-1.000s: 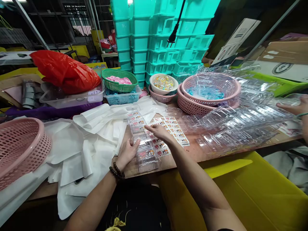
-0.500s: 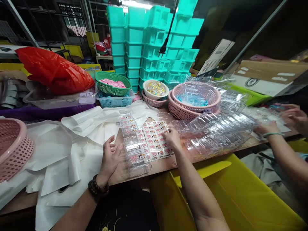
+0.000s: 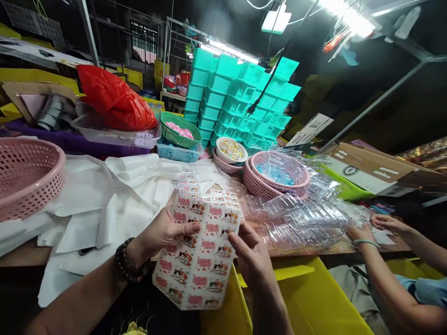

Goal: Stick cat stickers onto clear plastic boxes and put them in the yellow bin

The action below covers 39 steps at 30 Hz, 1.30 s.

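Note:
A sheet of stickers (image 3: 200,265), printed with cartoon cats and pink lettering, is held up in front of me, bent along its middle. My left hand (image 3: 159,235), with a beaded bracelet at the wrist, pinches its left edge, thumb on the front. On the right edge, my right hand (image 3: 253,251) grips it the same way. Behind it, more sticker sheets (image 3: 226,197) lie on the table. Clear plastic boxes (image 3: 188,184) with stickers on them stand in a row, mostly hidden by the raised sheet.
White backing paper (image 3: 87,200) covers the table's left, beside a pink basket (image 3: 42,186). Clear plastic boxes (image 3: 300,223) pile up on the right, near a co-worker's hands (image 3: 366,230). Behind stand pink baskets (image 3: 251,184) and teal bins (image 3: 223,93). A yellow carton (image 3: 307,298) is below.
My right hand has lifted a sticker sheet from the table towards me. My left hand, open beside the row of boxes before, now holds its left edge. The view has tilted up.

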Motion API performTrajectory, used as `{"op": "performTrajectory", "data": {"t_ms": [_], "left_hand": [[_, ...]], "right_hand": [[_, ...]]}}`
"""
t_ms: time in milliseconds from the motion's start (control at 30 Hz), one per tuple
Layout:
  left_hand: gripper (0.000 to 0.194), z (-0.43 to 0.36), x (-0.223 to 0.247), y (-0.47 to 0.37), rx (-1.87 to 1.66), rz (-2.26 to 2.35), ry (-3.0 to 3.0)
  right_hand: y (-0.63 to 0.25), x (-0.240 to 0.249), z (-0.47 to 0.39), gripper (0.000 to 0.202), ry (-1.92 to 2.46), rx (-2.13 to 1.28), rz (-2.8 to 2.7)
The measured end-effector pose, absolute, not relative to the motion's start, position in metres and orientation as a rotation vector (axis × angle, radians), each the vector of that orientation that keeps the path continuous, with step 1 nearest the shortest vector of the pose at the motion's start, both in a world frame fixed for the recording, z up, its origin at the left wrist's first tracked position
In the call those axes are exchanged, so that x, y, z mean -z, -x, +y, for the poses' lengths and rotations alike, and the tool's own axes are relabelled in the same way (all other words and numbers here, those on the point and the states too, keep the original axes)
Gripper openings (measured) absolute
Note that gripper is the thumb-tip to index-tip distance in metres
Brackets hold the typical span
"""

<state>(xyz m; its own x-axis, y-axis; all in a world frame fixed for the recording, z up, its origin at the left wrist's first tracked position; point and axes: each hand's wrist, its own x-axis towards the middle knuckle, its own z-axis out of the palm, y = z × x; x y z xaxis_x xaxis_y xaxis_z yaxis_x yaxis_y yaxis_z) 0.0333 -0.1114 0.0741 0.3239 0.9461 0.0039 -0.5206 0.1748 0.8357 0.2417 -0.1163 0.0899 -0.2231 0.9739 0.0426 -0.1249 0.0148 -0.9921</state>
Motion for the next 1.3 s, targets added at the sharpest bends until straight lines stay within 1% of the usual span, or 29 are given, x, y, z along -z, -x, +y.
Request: {"op": "performTrajectory", "data": {"t_ms": [67, 100, 200, 233, 267, 300, 400, 433, 467, 567, 667, 833, 1000, 1200, 1300], "left_hand": [[0.048, -0.121, -0.068, -0.018, -1.119, 0.742, -0.953], [0.053, -0.126, -0.065, -0.01, -1.171, 0.873, -1.026], [0.077, -0.14, -0.059, 0.01, -1.513, 1.374, -1.367], [0.082, -0.144, -0.059, 0.015, -1.57, 1.471, -1.53], [0.08, -0.147, -0.06, 0.018, -1.551, 1.495, -1.703], [0.07, -0.149, -0.061, 0.02, -1.465, 1.453, -1.86], [0.02, -0.149, -0.064, 0.023, -1.178, 1.229, -2.048], [0.008, -0.148, -0.064, 0.024, -1.127, 1.188, -2.039], [0.003, -0.146, -0.064, 0.025, -1.089, 1.167, -2.02], [0.005, -0.141, -0.062, 0.029, -0.994, 1.121, -1.978], [0.006, -0.139, -0.06, 0.032, -0.99, 1.041, -1.985], [0.01, -0.136, -0.056, 0.033, -0.91, 0.974, -1.997], [0.009, -0.134, -0.052, 0.033, -0.883, 0.949, -1.979], [0.012, -0.136, -0.047, 0.036, -0.849, 0.898, -1.999], [0.016, -0.135, -0.044, 0.037, -0.833, 0.908, -2.032]], "right_hand": [[-0.231, -0.082, -0.118, 0.036, 0.997, -1.406, -1.278], [-0.224, -0.078, -0.12, 0.035, 1.025, -1.412, -1.287], [-0.202, -0.063, -0.129, 0.037, 1.098, -1.44, -1.322], [-0.194, -0.058, -0.134, 0.039, 1.101, -1.449, -1.319], [-0.187, -0.053, -0.139, 0.04, 1.097, -1.462, -1.307], [-0.181, -0.049, -0.144, 0.04, 1.087, -1.481, -1.291], [-0.171, -0.042, -0.154, 0.042, 1.054, -1.556, -1.248], [-0.171, -0.041, -0.156, 0.042, 1.05, -1.573, -1.244], [-0.172, -0.041, -0.157, 0.041, 1.053, -1.575, -1.245], [-0.177, -0.039, -0.158, 0.039, 1.096, -1.504, -1.277], [-0.181, -0.038, -0.155, 0.038, 1.131, -1.496, -1.309], [-0.183, -0.037, -0.147, 0.036, 1.101, -1.72, -1.312], [-0.183, -0.034, -0.142, 0.03, 1.025, -1.866, -1.336], [-0.179, -0.029, -0.143, 0.035, 0.914, -2.095, -1.22], [-0.177, -0.026, -0.142, 0.035, 0.916, -2.095, -1.143]]}}
